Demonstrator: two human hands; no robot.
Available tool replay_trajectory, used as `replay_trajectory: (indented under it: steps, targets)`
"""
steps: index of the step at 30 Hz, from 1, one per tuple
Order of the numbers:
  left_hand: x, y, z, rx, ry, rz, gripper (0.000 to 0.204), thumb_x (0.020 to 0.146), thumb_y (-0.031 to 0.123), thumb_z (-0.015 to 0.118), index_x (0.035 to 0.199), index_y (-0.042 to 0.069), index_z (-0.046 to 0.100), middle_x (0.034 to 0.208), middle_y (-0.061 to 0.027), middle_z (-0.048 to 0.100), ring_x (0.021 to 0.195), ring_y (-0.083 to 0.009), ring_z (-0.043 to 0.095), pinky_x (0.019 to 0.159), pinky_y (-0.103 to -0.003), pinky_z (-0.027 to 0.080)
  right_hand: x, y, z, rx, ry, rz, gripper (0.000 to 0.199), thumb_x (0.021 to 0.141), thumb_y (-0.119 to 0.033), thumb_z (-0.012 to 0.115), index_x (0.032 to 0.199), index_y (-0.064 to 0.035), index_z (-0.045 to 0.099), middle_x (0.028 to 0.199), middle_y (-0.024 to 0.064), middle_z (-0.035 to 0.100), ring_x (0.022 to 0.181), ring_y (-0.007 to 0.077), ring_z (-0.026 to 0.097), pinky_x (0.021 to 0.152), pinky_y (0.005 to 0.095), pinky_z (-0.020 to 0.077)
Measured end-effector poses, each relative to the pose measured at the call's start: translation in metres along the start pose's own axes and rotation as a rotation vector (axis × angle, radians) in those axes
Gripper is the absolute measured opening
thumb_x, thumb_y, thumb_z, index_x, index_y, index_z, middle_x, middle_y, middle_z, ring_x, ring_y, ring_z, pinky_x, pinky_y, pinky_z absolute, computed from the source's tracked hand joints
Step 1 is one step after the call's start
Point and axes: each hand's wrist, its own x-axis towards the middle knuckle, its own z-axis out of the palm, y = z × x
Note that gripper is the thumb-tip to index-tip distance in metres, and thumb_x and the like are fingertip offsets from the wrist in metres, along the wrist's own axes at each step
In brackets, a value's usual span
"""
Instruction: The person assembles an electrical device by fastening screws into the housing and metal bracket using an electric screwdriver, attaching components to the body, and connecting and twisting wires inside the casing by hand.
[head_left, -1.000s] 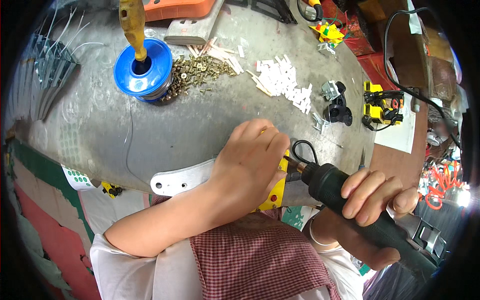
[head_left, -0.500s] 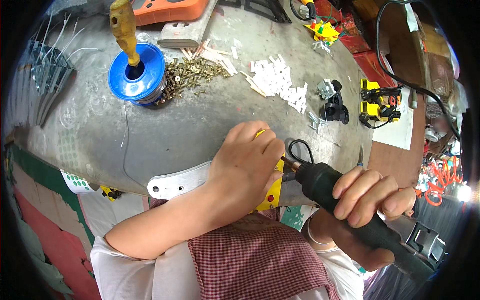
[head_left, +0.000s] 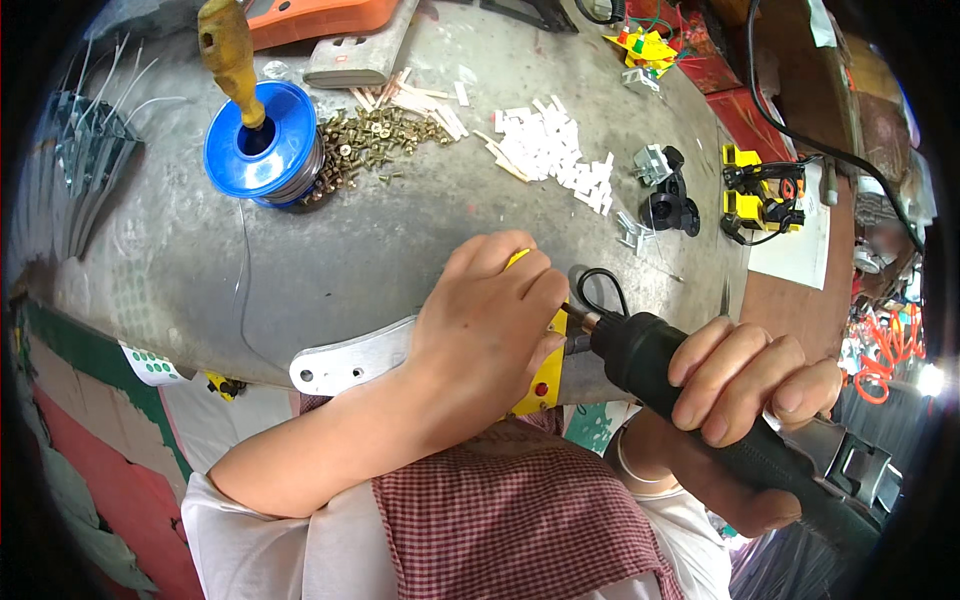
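Observation:
My left hand (head_left: pixel 485 320) is closed over a yellow housing (head_left: pixel 541 388) at the near edge of the table. Only parts of the housing show, one with a red button or light. From under this hand a silver metal strip with holes (head_left: pixel 350 362) sticks out to the left. My right hand (head_left: pixel 745 400) is wrapped round a black electric screwdriver (head_left: pixel 645 362). Its bit points left at the housing beside my left fingers; the contact point is hidden. A black cable loop (head_left: pixel 603 290) stands just behind the bit.
A blue solder spool (head_left: pixel 262 150) holds a wooden-handled tool (head_left: pixel 229 55). Beside it lie brass screws (head_left: pixel 375 140) and white plastic pieces (head_left: pixel 545 145). Black clamp-like parts (head_left: pixel 672 205) and yellow parts with black wires (head_left: pixel 745 190) sit at right. Metal strips with wires (head_left: pixel 90 165) stand at left.
The view has shifted slightly, so the things on the table sit a little further left and up. Both hands keep their grips, and the screwdriver stays at the housing.

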Motion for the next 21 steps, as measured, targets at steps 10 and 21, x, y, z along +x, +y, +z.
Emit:
replay_trajectory:
  steps: [10, 21]
  targets:
    - [0.000, 0.000, 0.000, -0.005, 0.009, 0.001, 0.039, 0.065, 0.012, 0.080, 0.097, 0.007, 0.060, 0.104, -0.0111, 0.060, 0.113, -0.0345, 0.053, 0.094, -0.046, 0.043, -0.003, -0.005, 0.018, -0.097, 0.202, 0.017, 0.057, 0.080, -0.053, 0.072, 0.101, -0.0077, 0.045, 0.073, 0.0027, 0.053, 0.058, 0.0152, 0.055, 0.055, 0.0304, 0.0438]
    - [0.000, -0.001, 0.003, -0.011, 0.041, 0.029, 0.039, 0.065, 0.012, 0.080, 0.096, 0.007, 0.057, 0.103, -0.0107, 0.059, 0.112, -0.0345, 0.053, 0.092, -0.046, 0.043, 0.001, -0.002, 0.015, -0.085, 0.135, 0.024, 0.060, 0.080, -0.055, 0.072, 0.103, -0.0067, 0.045, 0.073, 0.0020, 0.053, 0.059, 0.0143, 0.055, 0.056, 0.0299, 0.0453]
